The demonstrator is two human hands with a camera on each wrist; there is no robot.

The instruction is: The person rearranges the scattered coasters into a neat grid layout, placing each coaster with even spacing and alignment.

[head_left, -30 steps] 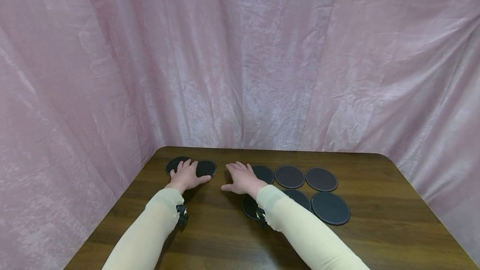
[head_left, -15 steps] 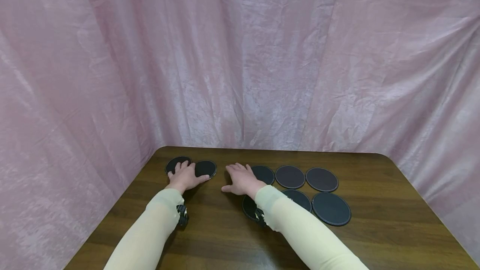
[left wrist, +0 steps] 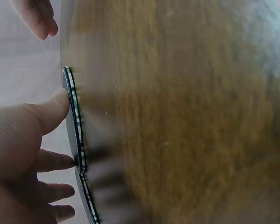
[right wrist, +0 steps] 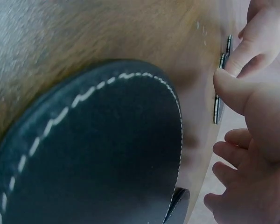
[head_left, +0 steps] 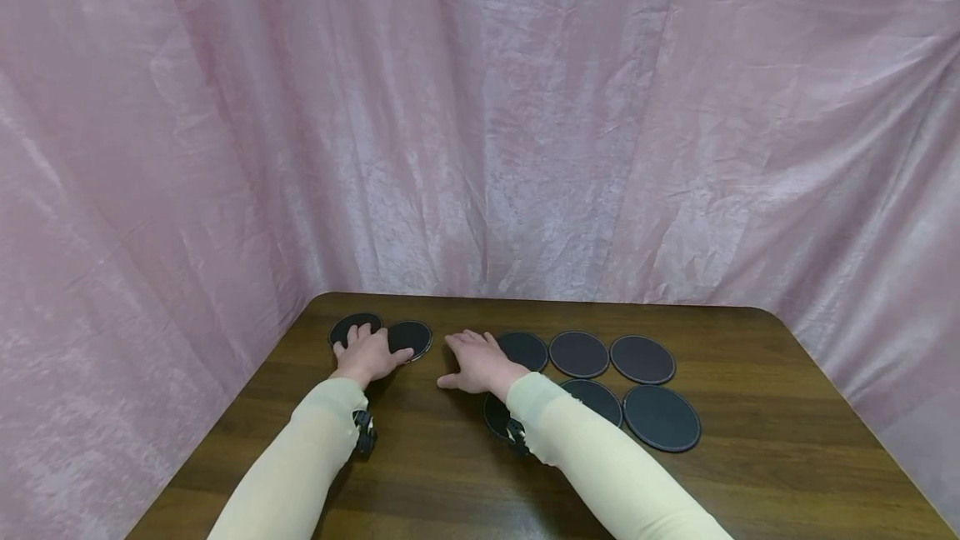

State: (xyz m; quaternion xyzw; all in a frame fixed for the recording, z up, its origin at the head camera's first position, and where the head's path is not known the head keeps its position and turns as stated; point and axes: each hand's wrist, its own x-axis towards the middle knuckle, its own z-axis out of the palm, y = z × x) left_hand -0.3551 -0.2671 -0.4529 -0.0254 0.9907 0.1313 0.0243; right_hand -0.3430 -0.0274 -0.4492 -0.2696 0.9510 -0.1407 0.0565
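Observation:
Two round black coasters lie side by side at the table's far left, one at the corner (head_left: 345,328) and one to its right (head_left: 411,338). My left hand (head_left: 367,357) is spread over them, fingers fairly straight. In the left wrist view its thumb (left wrist: 58,107) appears to touch the top of the nearer coaster (left wrist: 73,126). My right hand (head_left: 477,362) holds nothing and hovers with fingers extended, just left of another coaster (head_left: 527,350). Close under the right wrist camera lies a dark coaster with white stitching (right wrist: 102,149). My right forearm partly hides the front coasters.
More coasters form two rows on the right: a back row with a middle one (head_left: 579,354) and an end one (head_left: 642,359), and a front row ending in a larger-looking one (head_left: 662,417). The brown wooden table (head_left: 780,440) meets a pink curtain (head_left: 480,123) behind.
My left hand has drawn back slightly toward me over the two left coasters. The right hand has drifted a little to the left. The coasters look almost unmoved.

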